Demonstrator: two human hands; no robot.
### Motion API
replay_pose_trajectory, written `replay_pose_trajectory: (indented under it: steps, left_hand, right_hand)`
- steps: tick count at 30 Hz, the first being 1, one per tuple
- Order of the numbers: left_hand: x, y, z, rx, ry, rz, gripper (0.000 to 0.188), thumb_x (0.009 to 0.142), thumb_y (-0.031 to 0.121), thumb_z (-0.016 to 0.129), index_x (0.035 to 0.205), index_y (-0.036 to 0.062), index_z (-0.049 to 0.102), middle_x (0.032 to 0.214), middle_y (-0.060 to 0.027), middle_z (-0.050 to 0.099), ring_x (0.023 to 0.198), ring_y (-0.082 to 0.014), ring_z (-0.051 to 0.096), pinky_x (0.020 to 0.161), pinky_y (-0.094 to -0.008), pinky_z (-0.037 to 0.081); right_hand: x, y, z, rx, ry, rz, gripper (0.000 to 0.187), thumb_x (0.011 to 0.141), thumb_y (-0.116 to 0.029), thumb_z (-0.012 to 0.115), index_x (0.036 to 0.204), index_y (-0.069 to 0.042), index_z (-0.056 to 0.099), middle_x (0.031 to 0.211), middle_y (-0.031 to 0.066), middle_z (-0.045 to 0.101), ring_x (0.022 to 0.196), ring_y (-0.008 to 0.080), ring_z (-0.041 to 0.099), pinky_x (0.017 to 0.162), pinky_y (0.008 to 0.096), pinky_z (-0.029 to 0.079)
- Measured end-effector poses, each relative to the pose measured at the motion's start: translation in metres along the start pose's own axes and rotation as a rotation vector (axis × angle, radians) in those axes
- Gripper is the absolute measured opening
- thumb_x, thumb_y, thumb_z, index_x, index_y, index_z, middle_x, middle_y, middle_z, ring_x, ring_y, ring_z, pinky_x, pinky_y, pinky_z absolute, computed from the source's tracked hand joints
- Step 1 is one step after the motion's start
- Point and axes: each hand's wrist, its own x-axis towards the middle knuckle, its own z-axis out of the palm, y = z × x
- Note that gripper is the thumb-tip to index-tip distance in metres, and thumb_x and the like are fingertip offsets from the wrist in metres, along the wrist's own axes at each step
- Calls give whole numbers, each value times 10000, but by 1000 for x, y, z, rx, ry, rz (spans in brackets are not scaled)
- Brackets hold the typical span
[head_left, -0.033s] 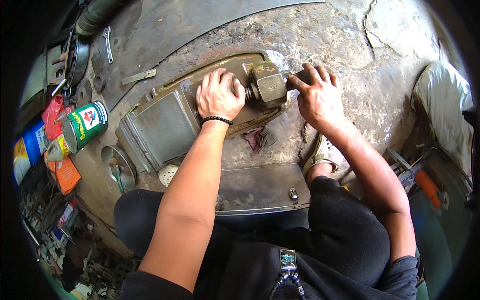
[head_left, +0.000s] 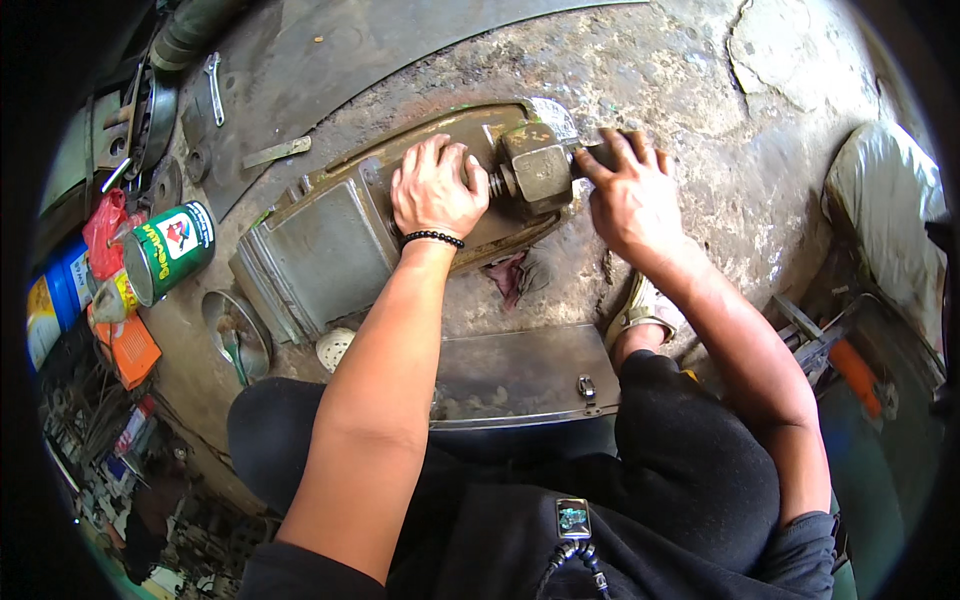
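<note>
A heavy metal machine vise (head_left: 330, 262) lies on the concrete floor, slanting from lower left to upper right. My left hand (head_left: 438, 190), with a black bead bracelet at the wrist, is closed over the vise's threaded screw (head_left: 500, 184), thumb beside the thread; its fingertips are partly hidden. Right of it, the screw runs through a blocky metal housing (head_left: 540, 170). On the housing's far right side, my right hand (head_left: 635, 200) curls its fingers around the dark end of the screw (head_left: 597, 158).
A steel box (head_left: 515, 370) with a latch sits before me. To the left stand a green can (head_left: 170, 252), a metal bowl (head_left: 240, 335) with a brush, and an orange box (head_left: 128, 350). Beyond lie a flat bar (head_left: 277, 152), a wrench (head_left: 215, 90) and a steel sheet (head_left: 330, 60).
My right hand has shifted slightly left and rolled a little around the screw's end. My left hand and the vise stay nearly in place.
</note>
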Motion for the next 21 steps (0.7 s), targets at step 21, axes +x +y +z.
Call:
replay_pose_trajectory:
  steps: [21]
  left_hand:
    - [8,-1,4,18,4,29,242,852,298,664,991,124,759,1193,-70,695,1142,-293,644,934,-476,532]
  right_hand:
    - [-14,-2,33,124,135,5,690,861,-153,668,1533,-181,515,1625,253,354,1451,493,368,1163,601,333]
